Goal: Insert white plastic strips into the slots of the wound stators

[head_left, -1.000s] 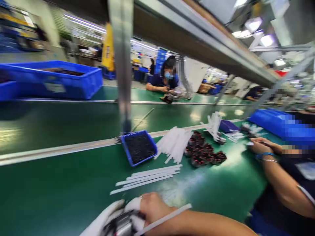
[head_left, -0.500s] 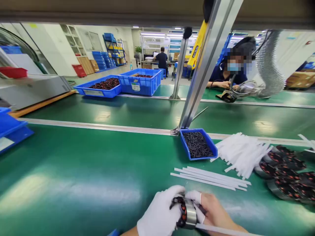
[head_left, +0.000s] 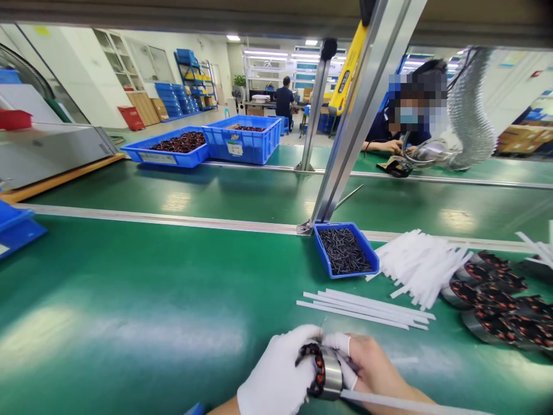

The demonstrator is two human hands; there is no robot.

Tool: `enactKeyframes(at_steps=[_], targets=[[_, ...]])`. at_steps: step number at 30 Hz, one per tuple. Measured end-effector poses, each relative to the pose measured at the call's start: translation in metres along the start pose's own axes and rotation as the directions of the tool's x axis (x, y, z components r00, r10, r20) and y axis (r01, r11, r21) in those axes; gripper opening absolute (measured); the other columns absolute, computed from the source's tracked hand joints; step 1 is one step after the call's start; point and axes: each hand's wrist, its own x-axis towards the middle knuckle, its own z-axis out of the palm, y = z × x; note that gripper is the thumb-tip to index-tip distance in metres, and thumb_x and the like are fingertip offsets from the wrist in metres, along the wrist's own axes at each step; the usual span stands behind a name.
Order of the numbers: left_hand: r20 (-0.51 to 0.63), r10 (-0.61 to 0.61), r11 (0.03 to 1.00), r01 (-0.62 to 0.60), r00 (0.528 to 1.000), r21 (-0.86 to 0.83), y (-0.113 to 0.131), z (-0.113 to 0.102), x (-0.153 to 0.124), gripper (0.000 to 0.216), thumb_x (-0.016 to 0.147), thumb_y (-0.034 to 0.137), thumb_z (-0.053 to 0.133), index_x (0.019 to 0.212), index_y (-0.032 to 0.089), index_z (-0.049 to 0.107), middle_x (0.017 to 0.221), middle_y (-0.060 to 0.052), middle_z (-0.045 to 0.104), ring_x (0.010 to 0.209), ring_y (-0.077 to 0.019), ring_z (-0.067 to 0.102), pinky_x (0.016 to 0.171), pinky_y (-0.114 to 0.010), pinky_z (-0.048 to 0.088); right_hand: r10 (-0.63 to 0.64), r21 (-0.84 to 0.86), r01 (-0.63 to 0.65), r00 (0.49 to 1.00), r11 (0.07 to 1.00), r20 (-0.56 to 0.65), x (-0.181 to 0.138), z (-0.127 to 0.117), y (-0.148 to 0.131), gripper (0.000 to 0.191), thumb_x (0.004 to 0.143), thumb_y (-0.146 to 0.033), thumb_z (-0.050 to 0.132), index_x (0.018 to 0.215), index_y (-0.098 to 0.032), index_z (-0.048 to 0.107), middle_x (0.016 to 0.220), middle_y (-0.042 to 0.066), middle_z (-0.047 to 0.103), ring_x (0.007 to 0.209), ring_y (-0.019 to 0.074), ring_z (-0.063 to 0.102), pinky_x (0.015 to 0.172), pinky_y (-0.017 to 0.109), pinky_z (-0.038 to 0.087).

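A motor stator (head_left: 332, 373) with a steel ring, black insulation and orange-copper windings is held between my hands at the bottom centre. My left hand (head_left: 279, 372), in a white glove, is closed around its left side. My right hand (head_left: 367, 360), with white covers on some fingers, grips the upper right side; part of its fingers is hidden behind the ring. A thin wire end (head_left: 324, 323) sticks up above my fingertips. One white strip (head_left: 389, 402) runs from the stator's lower edge to the right, across my right wrist. Several white strips (head_left: 363, 310) lie just beyond my hands.
A blue bin (head_left: 375, 266) of short black tubes stands by the metal post (head_left: 345, 127). To its right are a pile of white strips (head_left: 423, 265) and several stators (head_left: 496, 305). Blue crates (head_left: 244, 144) sit farther back. A co-worker (head_left: 389, 144) works across the bench.
The whole view has shifted slightly, with the bench things a little more to the left and higher. Both hands keep their hold on the stator. The thin wire end now shows above my fingers.
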Motion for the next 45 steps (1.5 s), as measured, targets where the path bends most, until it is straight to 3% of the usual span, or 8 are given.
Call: enactKeyframes(at_steps=[13,18,22,25,28,38,41,45], targets=[[0.139,0.179,0.894,-0.220,0.974,0.390,-0.004,-0.002,-0.001,0.044,0.068,0.007,0.042,0.102,0.028,0.059,0.093,0.002,0.068,0.082,-0.0147,0.060,0.078,-0.023,0.046,0.029,-0.146,-0.017,0.996,0.989,0.084,0.001,-0.041,-0.006,0.013,0.074,-0.019,0.048,0.068,-0.020,0.060,0.057,0.000,0.057,0.055,0.0134,0.050,0.056,0.022,0.040],[0.146,0.318,0.530,-0.303,0.937,0.792,-0.012,-0.004,-0.005,0.043,0.063,0.009,0.049,0.102,0.026,0.057,0.088,-0.003,0.065,0.077,-0.0217,0.059,0.066,-0.031,0.050,0.098,-0.314,-0.218,0.929,0.924,-0.357,0.007,-0.063,0.030,0.028,0.084,-0.023,0.039,0.099,-0.018,0.062,0.092,0.009,0.060,0.086,0.0222,0.054,0.077,0.035,0.045],[-0.002,0.665,0.286,-0.253,0.746,0.924,-0.012,-0.007,-0.003,0.055,0.068,0.007,0.051,0.121,0.018,0.042,0.115,-0.015,0.054,0.105,-0.0311,0.050,0.082,-0.043,0.044,0.035,-0.475,-0.194,0.946,0.858,-0.322,0.014,-0.058,0.049,0.023,0.081,-0.017,0.044,0.094,-0.016,0.064,0.097,0.011,0.057,0.092,0.0250,0.048,0.082,0.039,0.041],[0.266,0.708,0.158,-0.514,0.654,0.843,-0.001,-0.008,0.001,0.034,0.079,0.013,0.048,0.110,0.024,0.049,0.103,-0.007,0.062,0.100,-0.0238,0.054,0.089,-0.037,0.041,0.072,-0.448,-0.193,0.959,0.873,-0.274,0.015,-0.053,0.050,0.015,0.079,-0.014,0.047,0.080,-0.016,0.062,0.085,0.008,0.057,0.084,0.0220,0.050,0.075,0.035,0.043],[0.463,0.568,0.250,-0.679,0.681,0.691,0.008,-0.011,0.001,0.024,0.086,0.023,0.041,0.107,0.026,0.051,0.097,-0.002,0.066,0.089,-0.0162,0.060,0.083,-0.025,0.046,0.132,-0.396,-0.246,0.947,0.884,-0.294,0.012,-0.053,0.048,0.013,0.079,-0.017,0.046,0.079,-0.016,0.058,0.080,0.007,0.057,0.078,0.0206,0.052,0.070,0.032,0.043],[0.164,0.321,0.697,-0.350,0.933,0.626,-0.030,-0.029,0.000,0.074,0.066,0.006,0.044,0.135,0.026,0.024,0.126,-0.011,0.051,0.116,-0.0301,0.045,0.093,-0.046,0.040,0.251,-0.277,-0.367,0.892,0.888,-0.376,0.005,-0.067,0.033,0.018,0.081,-0.023,0.042,0.083,-0.019,0.060,0.074,0.003,0.062,0.067,0.0188,0.057,0.061,0.028,0.041],[0.019,0.157,0.953,-0.157,0.987,0.261,-0.012,-0.033,0.001,0.065,0.067,0.001,0.039,0.127,0.026,0.037,0.115,-0.007,0.060,0.106,-0.0235,0.054,0.091,-0.038,0.042,0.253,-0.161,-0.331,0.892,0.930,-0.373,0.002,-0.070,0.030,0.016,0.077,-0.019,0.046,0.081,-0.019,0.062,0.074,0.002,0.063,0.064,0.0170,0.056,0.062,0.027,0.043],[-0.071,0.002,0.966,-0.020,0.997,-0.260,0.021,-0.037,0.004,0.031,0.068,0.006,0.052,0.095,0.020,0.059,0.097,-0.004,0.066,0.087,-0.0196,0.061,0.078,-0.026,0.049,0.289,0.119,-0.264,0.902,0.957,-0.322,-0.001,-0.074,0.018,0.012,0.077,-0.023,0.051,0.080,-0.018,0.061,0.075,0.002,0.064,0.066,0.0158,0.058,0.063,0.025,0.046]])
